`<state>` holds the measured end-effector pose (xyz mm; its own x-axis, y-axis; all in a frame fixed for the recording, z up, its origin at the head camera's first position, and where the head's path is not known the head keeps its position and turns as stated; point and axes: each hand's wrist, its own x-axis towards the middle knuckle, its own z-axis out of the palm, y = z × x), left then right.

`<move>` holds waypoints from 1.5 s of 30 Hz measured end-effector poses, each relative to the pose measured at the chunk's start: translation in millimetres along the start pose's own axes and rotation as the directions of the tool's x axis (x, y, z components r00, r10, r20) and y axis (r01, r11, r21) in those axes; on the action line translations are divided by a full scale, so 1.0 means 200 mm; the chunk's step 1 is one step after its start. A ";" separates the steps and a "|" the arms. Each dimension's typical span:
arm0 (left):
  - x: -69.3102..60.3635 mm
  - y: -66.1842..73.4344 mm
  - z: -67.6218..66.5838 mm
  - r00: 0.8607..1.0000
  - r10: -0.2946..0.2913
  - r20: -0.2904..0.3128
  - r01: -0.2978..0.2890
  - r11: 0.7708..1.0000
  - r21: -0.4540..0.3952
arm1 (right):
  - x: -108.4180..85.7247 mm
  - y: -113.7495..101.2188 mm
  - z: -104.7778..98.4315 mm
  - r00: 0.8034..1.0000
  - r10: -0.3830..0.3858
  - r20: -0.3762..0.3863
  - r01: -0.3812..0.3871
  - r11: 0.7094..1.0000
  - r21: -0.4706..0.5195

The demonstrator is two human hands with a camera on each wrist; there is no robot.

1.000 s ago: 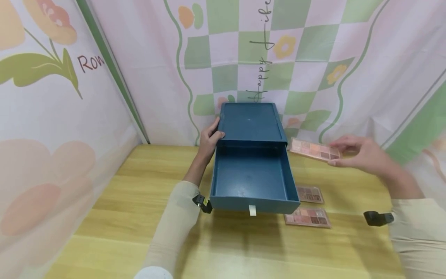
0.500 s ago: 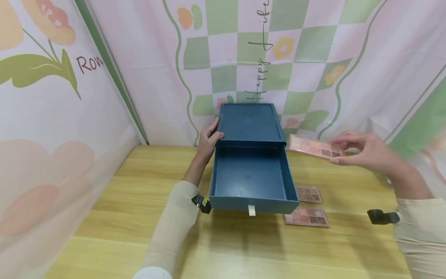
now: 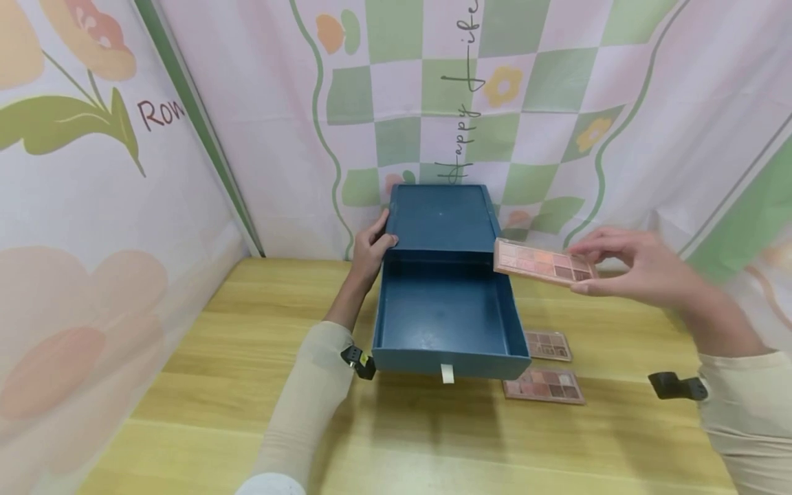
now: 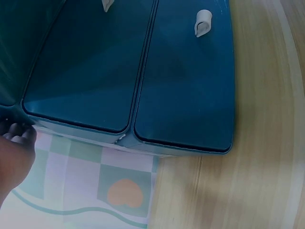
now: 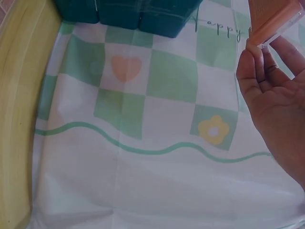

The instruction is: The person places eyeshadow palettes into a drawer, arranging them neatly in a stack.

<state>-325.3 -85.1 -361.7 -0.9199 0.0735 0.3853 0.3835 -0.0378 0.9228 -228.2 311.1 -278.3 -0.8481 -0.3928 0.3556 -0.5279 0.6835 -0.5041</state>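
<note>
A dark blue drawer cabinet [image 3: 441,216] stands at the back of the table, its top drawer [image 3: 452,363] pulled out with nothing inside. My left hand [image 3: 371,249] holds the cabinet's upper left side, thumb at the top edge. With thumb and fingertips my right hand [image 3: 640,268] pinches the right end of an eyeshadow palette [image 3: 538,262], whose pans face up. The palette's left end is over the drawer's right rear corner. In the right wrist view, the palette's underside [image 5: 271,19] shows orange-pink above the fingers.
Two more palettes lie on the wooden table [image 3: 247,385] right of the cabinet: a brownish palette [image 3: 551,345] and a pinkish palette [image 3: 547,386], both partly hidden by the drawer. Lower drawers with white tabs [image 4: 203,23] are closed. A patterned curtain [image 3: 396,89] hangs behind.
My right hand has brought the palette leftward, from beside the cabinet to over the drawer's right rear corner. The left hand and the drawer have stayed in place.
</note>
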 end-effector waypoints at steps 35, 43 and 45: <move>0.00 0.00 0.01 1.000 -0.013 -0.016 0.013 1.000 0.018 | 0.19 -0.29 0.31 0.943 -0.328 0.059 0.326 0.945 0.035; 0.00 0.00 0.01 1.000 -0.005 -0.018 0.006 1.000 0.011 | 0.22 -0.34 0.37 0.940 -0.306 0.148 0.308 0.951 0.016; 0.00 0.00 0.01 1.000 -0.001 -0.019 0.002 1.000 0.009 | 0.23 -0.35 0.38 0.938 -0.301 0.170 0.302 0.953 0.021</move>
<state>-324.8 -83.1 -362.6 -0.9218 0.0549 0.3837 0.3827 -0.0286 0.9234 -233.5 197.4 -286.6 -0.6445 -0.6788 0.3520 -0.7603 0.5199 -0.3894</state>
